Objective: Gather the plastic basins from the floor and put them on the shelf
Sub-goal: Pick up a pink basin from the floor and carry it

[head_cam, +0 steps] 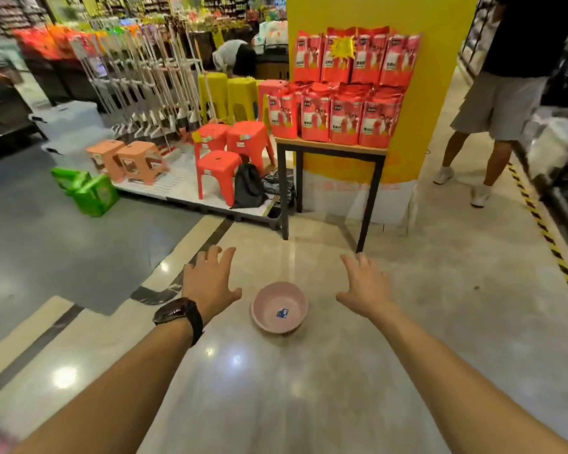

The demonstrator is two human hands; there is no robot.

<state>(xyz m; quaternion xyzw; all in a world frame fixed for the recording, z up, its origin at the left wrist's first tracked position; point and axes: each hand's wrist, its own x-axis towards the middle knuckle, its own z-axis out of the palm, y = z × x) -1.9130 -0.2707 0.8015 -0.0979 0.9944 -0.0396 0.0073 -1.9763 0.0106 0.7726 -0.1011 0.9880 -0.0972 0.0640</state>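
Observation:
A pink plastic basin (278, 307) with a small blue label inside sits upright on the shiny beige floor, low in the middle of the head view. My left hand (210, 279), with a black watch on the wrist, hovers to the left of the basin, fingers spread and holding nothing. My right hand (364, 285) hovers to the right of it, also spread and bare. Both hands are apart from the basin's rim. No shelf for basins is visible to me.
A black-legged table (330, 149) stacked with red packs stands ahead against a yellow pillar (440, 60). Red and orange plastic stools (218, 172), a black bag and mop racks fill a low platform at left. Green baskets (87, 190) sit on the floor. A person's legs (473, 152) stand at right.

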